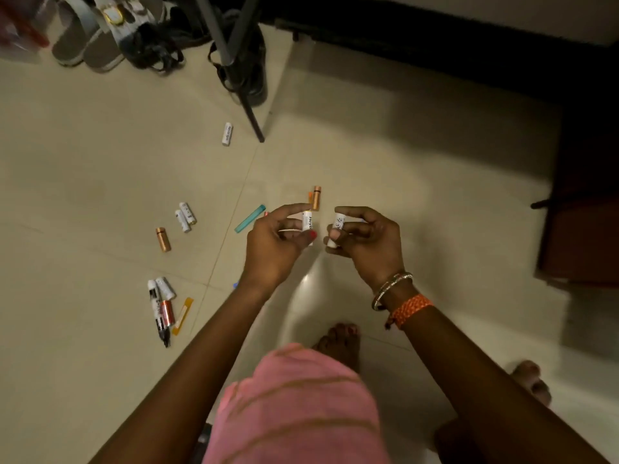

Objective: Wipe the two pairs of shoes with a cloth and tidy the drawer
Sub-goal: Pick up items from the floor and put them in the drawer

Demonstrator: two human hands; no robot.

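The left hand (278,239) pinches a white battery (307,222) and the right hand (365,239) grips another white battery (336,229), both held close together above the tiled floor (402,182). More batteries (185,216), a black marker (158,311) and a teal cap (250,219) lie scattered to the left. The sandals (90,35) and black shoes (157,51) sit at the far upper left.
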